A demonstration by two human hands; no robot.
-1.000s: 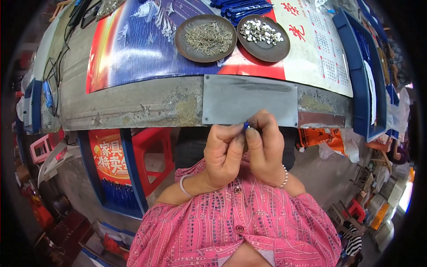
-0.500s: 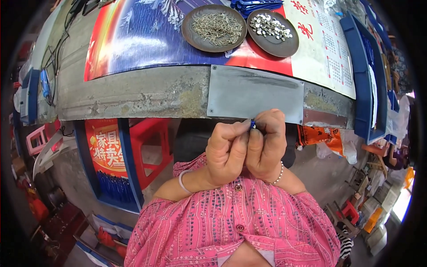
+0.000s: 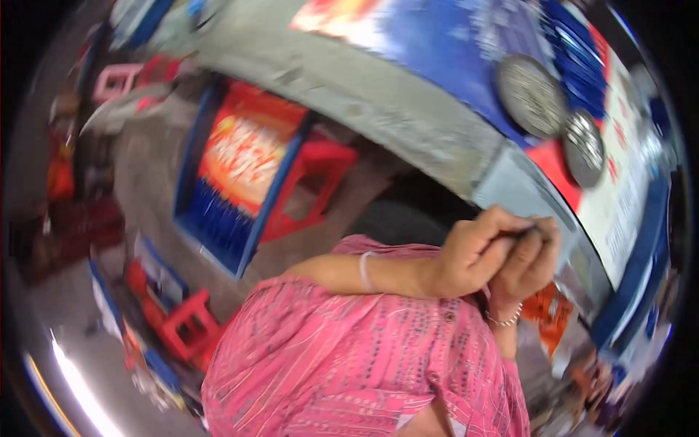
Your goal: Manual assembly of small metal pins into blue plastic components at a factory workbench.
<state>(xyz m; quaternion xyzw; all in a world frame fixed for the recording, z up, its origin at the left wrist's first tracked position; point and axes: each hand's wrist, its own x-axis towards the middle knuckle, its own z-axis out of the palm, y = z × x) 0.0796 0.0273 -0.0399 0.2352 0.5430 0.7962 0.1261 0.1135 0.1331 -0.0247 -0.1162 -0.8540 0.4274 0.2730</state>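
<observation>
My left hand (image 3: 473,251) and my right hand (image 3: 530,258) are held together in front of my chest, near the table edge. Both have their fingers closed in a pinch around a small dark blue piece (image 3: 526,232). Most of it is hidden, and motion blur hides its kind. Beyond the hands, a grey metal plate (image 3: 513,178) lies on the table's edge. Further back are a round dish (image 3: 531,98) of thin metal pins and a smaller dish (image 3: 584,149) of shiny silver pieces. Several long blue items (image 3: 575,54) lie behind the dishes.
To the left, a blue tray (image 3: 277,195) holds a red printed sheet and several blue items. Next to it stands a red stool (image 3: 324,175). Another blue tray (image 3: 641,255) is at the table's right end, with an orange bag (image 3: 547,315) below the table.
The whole view has turned and swung left, so the table now slants and the hands appear further right. The hands stay pinched together on the small piece; the picture is blurred.
</observation>
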